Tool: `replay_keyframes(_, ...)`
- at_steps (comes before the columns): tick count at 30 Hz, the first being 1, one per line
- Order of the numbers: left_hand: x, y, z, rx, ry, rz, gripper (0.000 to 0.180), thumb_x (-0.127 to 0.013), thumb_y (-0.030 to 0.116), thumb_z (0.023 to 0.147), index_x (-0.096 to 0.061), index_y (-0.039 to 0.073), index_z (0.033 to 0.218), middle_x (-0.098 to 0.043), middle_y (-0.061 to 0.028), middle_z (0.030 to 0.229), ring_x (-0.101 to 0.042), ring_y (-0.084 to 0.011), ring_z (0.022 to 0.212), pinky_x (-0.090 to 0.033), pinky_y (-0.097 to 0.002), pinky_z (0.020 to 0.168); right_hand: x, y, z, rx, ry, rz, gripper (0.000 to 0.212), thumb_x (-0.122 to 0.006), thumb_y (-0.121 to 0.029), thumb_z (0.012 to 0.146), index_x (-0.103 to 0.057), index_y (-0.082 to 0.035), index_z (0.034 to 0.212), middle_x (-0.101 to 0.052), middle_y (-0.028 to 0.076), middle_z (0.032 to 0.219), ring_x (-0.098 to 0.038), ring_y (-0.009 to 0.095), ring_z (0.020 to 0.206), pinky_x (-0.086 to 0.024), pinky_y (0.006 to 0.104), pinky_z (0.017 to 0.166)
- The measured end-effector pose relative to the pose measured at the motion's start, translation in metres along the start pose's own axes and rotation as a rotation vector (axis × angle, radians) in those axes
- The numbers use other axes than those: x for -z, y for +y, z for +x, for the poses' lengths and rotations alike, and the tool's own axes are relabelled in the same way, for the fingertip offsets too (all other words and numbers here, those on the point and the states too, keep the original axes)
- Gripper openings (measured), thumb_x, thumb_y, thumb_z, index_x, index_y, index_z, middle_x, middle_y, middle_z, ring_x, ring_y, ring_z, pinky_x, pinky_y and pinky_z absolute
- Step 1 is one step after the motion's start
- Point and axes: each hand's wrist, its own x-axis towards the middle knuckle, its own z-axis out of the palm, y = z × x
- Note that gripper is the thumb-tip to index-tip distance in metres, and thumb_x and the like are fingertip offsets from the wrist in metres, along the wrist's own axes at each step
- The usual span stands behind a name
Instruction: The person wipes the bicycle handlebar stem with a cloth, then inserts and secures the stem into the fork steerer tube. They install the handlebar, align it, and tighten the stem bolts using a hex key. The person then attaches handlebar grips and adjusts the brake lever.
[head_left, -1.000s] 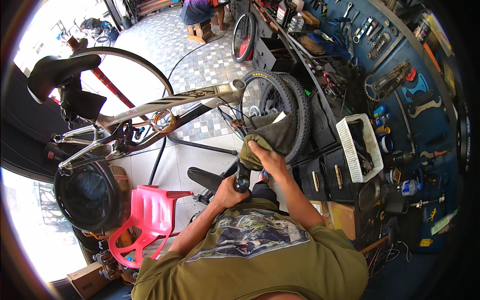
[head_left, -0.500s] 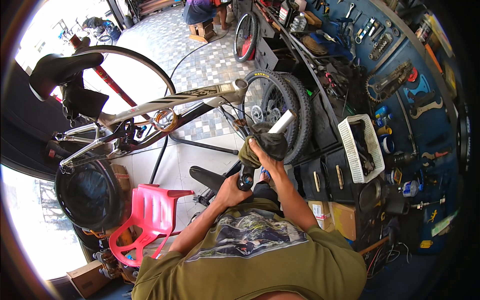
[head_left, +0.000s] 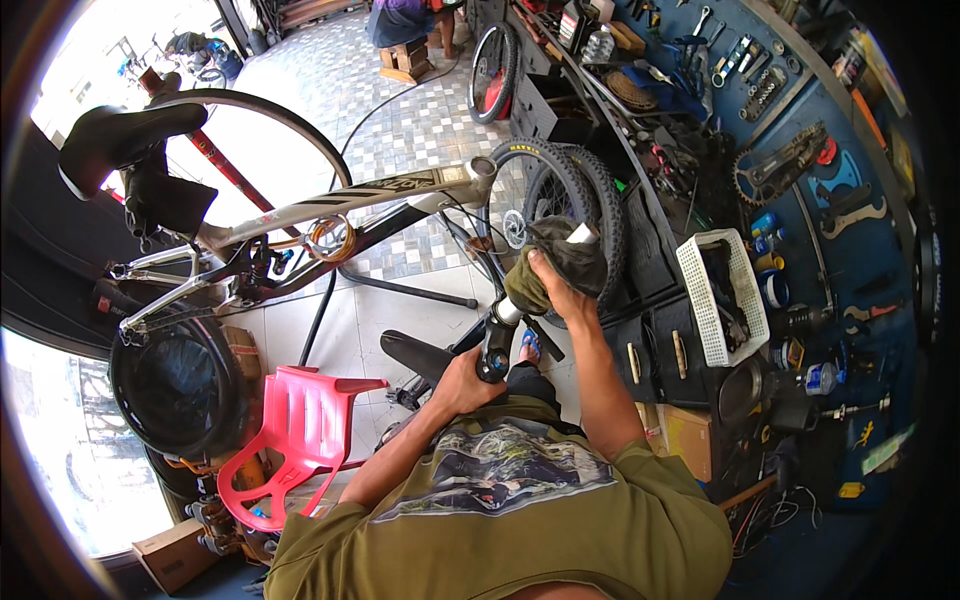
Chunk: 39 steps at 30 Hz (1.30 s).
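In front of my body is a bicycle fork [head_left: 497, 343], its black crown low and its pale steerer tube slanting up to the right. My left hand [head_left: 463, 387] is closed on the black crown end. A dark olive cloth [head_left: 530, 283] is wrapped around the tube, and my right hand [head_left: 562, 292] is closed over it, thumb on top. The tube's pale tip [head_left: 583, 234] sticks out beyond the cloth, and a bright stretch of tube shows between cloth and crown. The lower part of the fork is partly hidden by my hand.
A bicycle frame [head_left: 350, 205] hangs on a stand at the left, above a pink plastic chair [head_left: 310, 415]. Wheels with knobby tyres [head_left: 605, 215] lean by dark cabinets on the right. A white basket [head_left: 690, 262] sits before a tool board [head_left: 850, 260]. Another person [head_left: 400, 25] sits far back.
My right hand and the cloth have slid up the tube, away from the crown, covering more of its tip and baring the part near the crown. My left hand stays put.
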Motion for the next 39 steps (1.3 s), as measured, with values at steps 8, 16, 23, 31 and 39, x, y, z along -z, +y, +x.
replay_keyframes(8, -0.002, -0.003, 0.001, 0.013, -0.02, 0.008, 0.037, -0.079, 0.021, 0.073, -0.065, -0.003, 0.098, -0.07, -0.0151, 0.081, -0.067, -0.023, 0.073, -0.055, -0.0384, 0.075, 0.011, -0.003, 0.006, -0.029, 0.005, 0.094, 0.031, -0.077, -0.019, 0.093, -0.072, -0.001, 0.118, -0.075, 0.01, 0.111, -0.07, 0.022, 0.101, -0.054, 0.0388, 0.093)
replay_keyframes(16, 0.001, -0.002, 0.0, 0.047, -0.021, 0.035, 0.038, -0.08, 0.022, 0.073, -0.065, -0.003, 0.098, -0.07, -0.0155, 0.082, -0.068, -0.0236, 0.075, -0.055, -0.0387, 0.076, 0.01, -0.001, 0.012, 0.022, 0.021, 0.095, 0.028, -0.076, -0.016, 0.092, -0.073, 0.0, 0.115, -0.075, 0.008, 0.109, -0.07, 0.021, 0.1, -0.054, 0.0376, 0.092)
replay_keyframes(23, 0.004, 0.002, 0.0, 0.054, -0.053, -0.001, 0.045, -0.078, 0.024, 0.073, -0.064, -0.004, 0.105, -0.071, -0.0226, 0.089, -0.071, -0.0362, 0.083, -0.054, -0.0432, 0.082, 0.011, 0.0, 0.016, -0.129, -0.007, 0.299, 0.022, -0.074, -0.014, 0.094, -0.075, -0.002, 0.113, -0.074, 0.004, 0.109, -0.067, 0.014, 0.098, -0.054, 0.0338, 0.092)
replay_keyframes(31, 0.003, -0.001, -0.001, 0.085, -0.062, 0.016, 0.044, -0.078, 0.024, 0.072, -0.064, -0.004, 0.104, -0.071, -0.0217, 0.088, -0.07, -0.0354, 0.082, -0.054, -0.0428, 0.082, 0.022, -0.015, 0.028, -0.065, 0.039, 0.228, 0.026, -0.075, -0.021, 0.097, -0.075, -0.002, 0.115, -0.076, 0.005, 0.107, -0.069, 0.016, 0.097, -0.054, 0.0335, 0.091)
replay_keyframes(39, 0.002, -0.002, 0.001, 0.008, -0.023, -0.016, 0.042, -0.081, 0.022, 0.071, -0.064, -0.004, 0.099, -0.07, -0.0173, 0.083, -0.068, -0.0274, 0.076, -0.055, -0.0401, 0.077, 0.002, -0.003, 0.025, -0.03, 0.256, 0.285, 0.033, -0.074, -0.034, 0.1, -0.077, -0.003, 0.11, -0.076, 0.007, 0.102, -0.07, 0.02, 0.092, -0.055, 0.0379, 0.086)
